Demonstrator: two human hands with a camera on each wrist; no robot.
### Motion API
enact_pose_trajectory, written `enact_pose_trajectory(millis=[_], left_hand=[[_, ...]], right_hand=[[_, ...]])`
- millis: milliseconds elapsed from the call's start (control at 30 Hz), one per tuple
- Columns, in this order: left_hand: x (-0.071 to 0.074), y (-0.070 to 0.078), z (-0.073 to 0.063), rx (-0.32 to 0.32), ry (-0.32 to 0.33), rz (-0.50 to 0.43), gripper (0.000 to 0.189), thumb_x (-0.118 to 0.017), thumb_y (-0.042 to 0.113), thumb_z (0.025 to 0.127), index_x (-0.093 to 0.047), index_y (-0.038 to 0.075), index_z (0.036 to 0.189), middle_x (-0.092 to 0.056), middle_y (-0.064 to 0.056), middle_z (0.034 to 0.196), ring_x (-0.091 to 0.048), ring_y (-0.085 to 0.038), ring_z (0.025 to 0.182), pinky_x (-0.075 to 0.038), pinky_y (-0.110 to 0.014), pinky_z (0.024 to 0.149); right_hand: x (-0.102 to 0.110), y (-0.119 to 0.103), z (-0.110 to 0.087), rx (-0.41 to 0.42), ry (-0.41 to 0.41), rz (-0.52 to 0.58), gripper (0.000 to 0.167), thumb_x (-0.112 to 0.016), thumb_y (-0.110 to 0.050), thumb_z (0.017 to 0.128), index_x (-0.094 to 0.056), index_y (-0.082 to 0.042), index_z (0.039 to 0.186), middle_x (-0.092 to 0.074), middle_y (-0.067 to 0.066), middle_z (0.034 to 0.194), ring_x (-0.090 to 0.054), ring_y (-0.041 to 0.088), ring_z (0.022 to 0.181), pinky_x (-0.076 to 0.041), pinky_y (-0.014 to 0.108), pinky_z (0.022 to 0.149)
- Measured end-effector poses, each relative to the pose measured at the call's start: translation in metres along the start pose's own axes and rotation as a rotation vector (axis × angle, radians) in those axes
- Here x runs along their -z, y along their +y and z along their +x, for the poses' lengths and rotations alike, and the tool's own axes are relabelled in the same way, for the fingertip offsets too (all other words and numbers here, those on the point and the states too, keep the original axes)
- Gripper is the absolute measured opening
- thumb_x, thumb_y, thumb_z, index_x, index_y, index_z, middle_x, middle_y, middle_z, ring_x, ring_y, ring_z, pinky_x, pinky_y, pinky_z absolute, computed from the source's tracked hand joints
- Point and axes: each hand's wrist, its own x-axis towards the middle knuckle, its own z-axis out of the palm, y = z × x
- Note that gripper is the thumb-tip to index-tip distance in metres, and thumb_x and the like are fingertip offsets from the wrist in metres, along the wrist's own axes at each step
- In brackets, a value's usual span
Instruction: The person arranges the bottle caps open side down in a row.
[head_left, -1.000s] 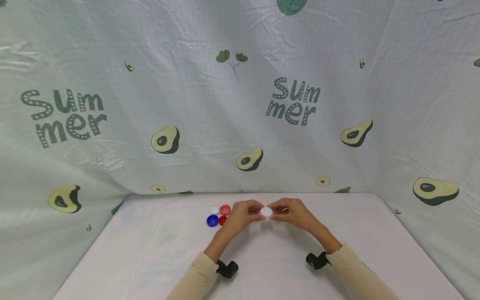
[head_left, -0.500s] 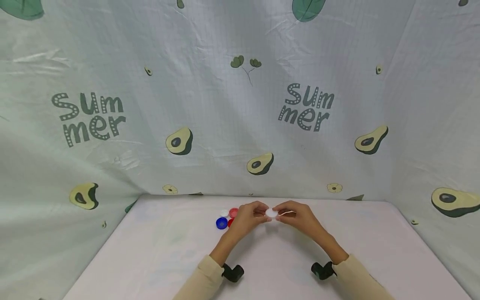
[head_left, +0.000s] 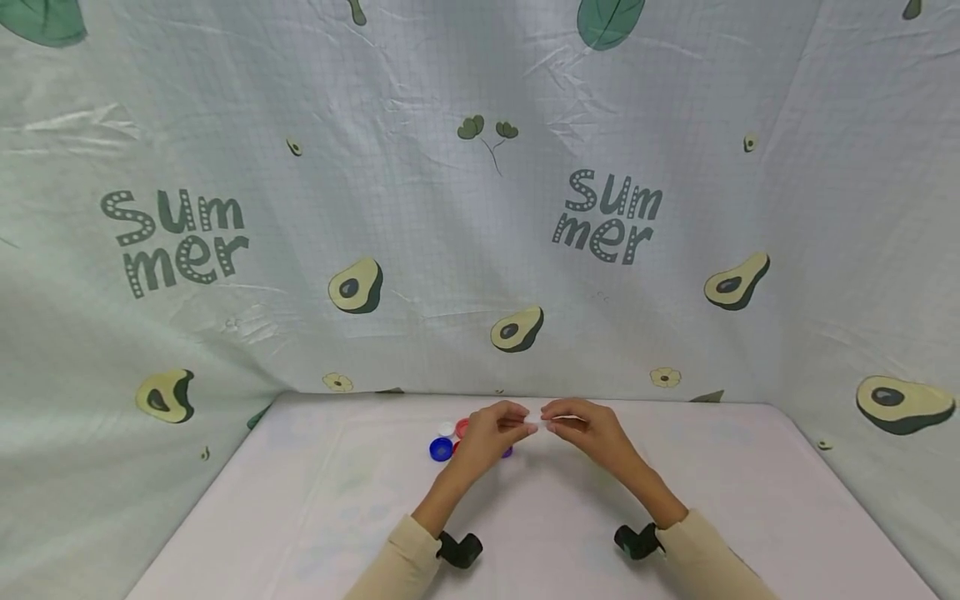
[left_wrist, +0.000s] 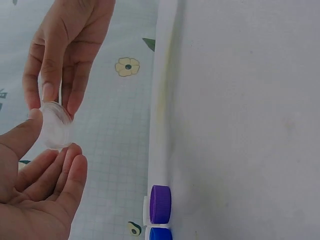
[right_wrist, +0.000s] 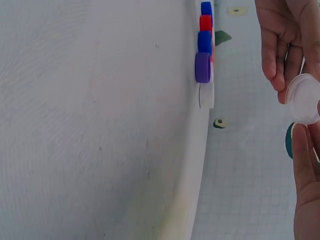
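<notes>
A round, clear whitish plastic cap point(left_wrist: 56, 128) is held up in the air between both hands, over the back part of the table. My left hand point(head_left: 482, 439) pinches its edge between thumb and fingertips. From the opposite side my right hand point(head_left: 590, 429) grips the rim with its thumb and fingers. In the head view only a small pale piece of the cap shows between the fingertips; the right wrist view shows its round face. Beside and behind my left hand lie a blue bottle cap point(head_left: 441, 449), a white one point(head_left: 446, 428) and a purple one point(head_left: 507, 452).
Red caps point(head_left: 462, 427) lie among the others, partly hidden by the left hand. The pale table point(head_left: 337, 492) ends at a hanging cloth point(head_left: 420, 250) printed with avocados. Each wrist wears a black camera point(head_left: 461, 551).
The clear cap has tipped, so its face shows less in the head view. The purple cap has come into sight below my left hand. Both hands stay close together.
</notes>
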Motion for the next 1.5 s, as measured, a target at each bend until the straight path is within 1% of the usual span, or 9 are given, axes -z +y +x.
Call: enact_pose_trajectory(millis=[233,433,533,667,800,900,1100,1333,1500], left_hand=[[0.006,-0.002,-0.004,0.0,0.033,-0.044,0.023,-0.073,0.025,0.096,-0.061,0.007,0.102,-0.075,-0.006,0.097,-0.072,-0.019,0.091,-0.059,-0.028,0.079],[0.015,-0.004,-0.006,0.002,0.017,-0.107,0.02,-0.067,0.023,0.1,-0.063,0.005,0.107,-0.076,-0.018,0.1,-0.073,-0.039,0.094,-0.06,-0.047,0.082],[0.02,-0.005,-0.006,0.017,0.023,-0.157,0.024,-0.063,0.022,0.103,-0.063,0.0,0.111,-0.075,-0.022,0.099,-0.073,-0.042,0.093,-0.059,-0.053,0.083],[0.025,-0.004,-0.006,0.06,0.048,-0.21,0.029,-0.057,0.019,0.106,-0.062,-0.007,0.116,-0.074,-0.024,0.095,-0.074,-0.038,0.09,-0.059,-0.051,0.084],[0.027,-0.004,-0.01,0.074,0.058,-0.233,0.029,-0.056,0.014,0.106,-0.06,-0.009,0.123,-0.074,-0.024,0.095,-0.073,-0.043,0.092,-0.06,-0.045,0.082],[0.03,-0.006,-0.015,0.06,0.045,-0.191,0.03,-0.059,0.01,0.103,-0.059,-0.003,0.13,-0.075,-0.022,0.098,-0.073,-0.042,0.094,-0.061,-0.043,0.082],[0.042,-0.012,-0.025,-0.013,0.03,0.0,0.042,-0.074,0.007,0.093,-0.063,0.005,0.133,-0.076,-0.011,0.1,-0.074,-0.022,0.091,-0.06,-0.028,0.077],[0.055,-0.016,-0.035,-0.049,0.078,0.092,0.037,-0.078,0.004,0.088,-0.069,0.007,0.124,-0.072,-0.004,0.097,-0.069,-0.019,0.088,-0.058,-0.026,0.076],[0.064,-0.022,-0.043,-0.069,0.093,0.105,0.035,-0.08,0.004,0.085,-0.071,0.006,0.119,-0.071,-0.003,0.098,-0.067,-0.019,0.089,-0.058,-0.027,0.078]], right_hand=[[-0.009,-0.003,0.002,-0.027,-0.004,0.06,0.019,-0.073,-0.007,0.093,-0.076,-0.012,0.111,-0.074,0.004,0.111,-0.07,0.013,0.103,-0.058,0.026,0.087],[-0.018,-0.007,0.004,-0.004,-0.003,0.024,0.022,-0.073,-0.007,0.093,-0.076,-0.013,0.114,-0.074,0.003,0.111,-0.072,0.016,0.099,-0.059,0.027,0.083],[-0.024,-0.008,0.008,0.019,-0.011,-0.004,0.029,-0.075,-0.003,0.091,-0.075,-0.009,0.119,-0.073,0.007,0.114,-0.073,0.019,0.097,-0.059,0.028,0.082],[-0.031,-0.013,0.014,0.037,-0.033,-0.071,0.04,-0.078,-0.001,0.087,-0.07,-0.004,0.127,-0.072,0.012,0.113,-0.073,0.021,0.092,-0.06,0.028,0.081],[-0.041,-0.019,0.019,0.033,-0.028,-0.141,0.044,-0.08,0.0,0.085,-0.068,-0.003,0.128,-0.072,0.012,0.11,-0.074,0.021,0.09,-0.06,0.026,0.08],[-0.048,-0.02,0.022,0.02,0.001,-0.161,0.045,-0.082,-0.002,0.083,-0.069,-0.003,0.126,-0.072,0.011,0.108,-0.074,0.019,0.087,-0.059,0.025,0.079],[-0.055,-0.022,0.025,-0.02,0.03,-0.111,0.042,-0.085,-0.01,0.081,-0.072,-0.003,0.12,-0.074,0.008,0.104,-0.073,0.017,0.085,-0.059,0.023,0.076],[-0.065,-0.031,0.028,-0.081,-0.016,-0.038,0.038,-0.085,-0.013,0.082,-0.074,-0.002,0.117,-0.072,0.006,0.102,-0.071,0.016,0.086,-0.058,0.021,0.077],[-0.074,-0.036,0.03,-0.107,-0.069,-0.014,0.038,-0.086,-0.014,0.082,-0.074,-0.003,0.117,-0.071,0.003,0.098,-0.069,0.01,0.084,-0.058,0.02,0.076]])
